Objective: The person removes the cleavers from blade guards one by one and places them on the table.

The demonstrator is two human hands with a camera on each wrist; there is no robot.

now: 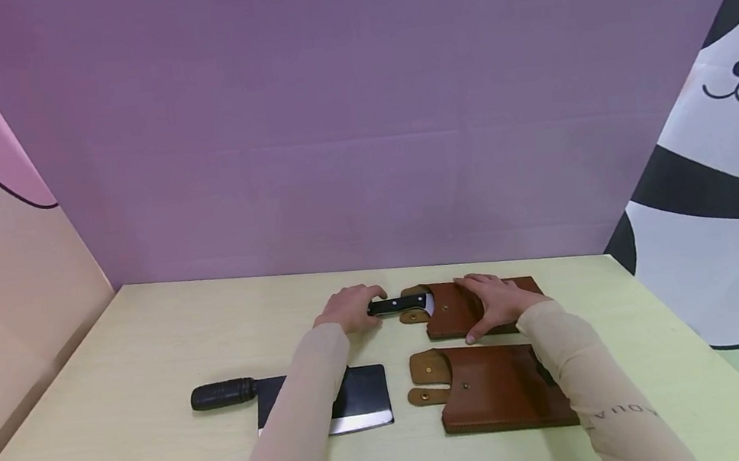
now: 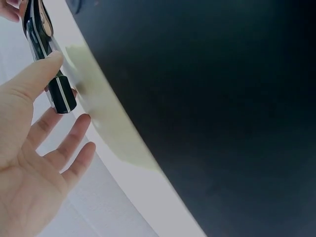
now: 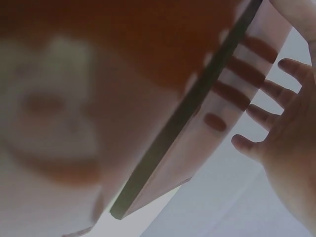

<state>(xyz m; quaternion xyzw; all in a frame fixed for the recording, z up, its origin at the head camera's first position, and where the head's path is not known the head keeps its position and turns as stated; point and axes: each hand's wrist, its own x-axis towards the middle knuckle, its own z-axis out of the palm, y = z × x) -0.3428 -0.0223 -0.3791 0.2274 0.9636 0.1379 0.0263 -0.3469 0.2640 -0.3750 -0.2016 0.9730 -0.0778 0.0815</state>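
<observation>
At the back of the table, my left hand [image 1: 350,310] pinches the butt of a black riveted knife handle [image 1: 401,304]. The left wrist view shows the thumb against that handle [image 2: 62,96], the other fingers spread apart. A strip of shiny metal shows beside the handle; the rest of the blade is hidden inside a brown leather sheath [image 1: 450,320]. My right hand [image 1: 499,301] rests across this sheath, fingers toward its far edge and thumb at the near edge. Spread fingers of the right hand [image 3: 291,128] also show in the right wrist view.
A second brown leather sheath [image 1: 499,387] lies nearer me, its strap undone, partly under my right forearm. To the left, a cleaver [image 1: 369,392] with a black handle [image 1: 223,394] lies flat, crossed by my left sleeve. A purple backdrop [image 1: 356,124] stands behind the table.
</observation>
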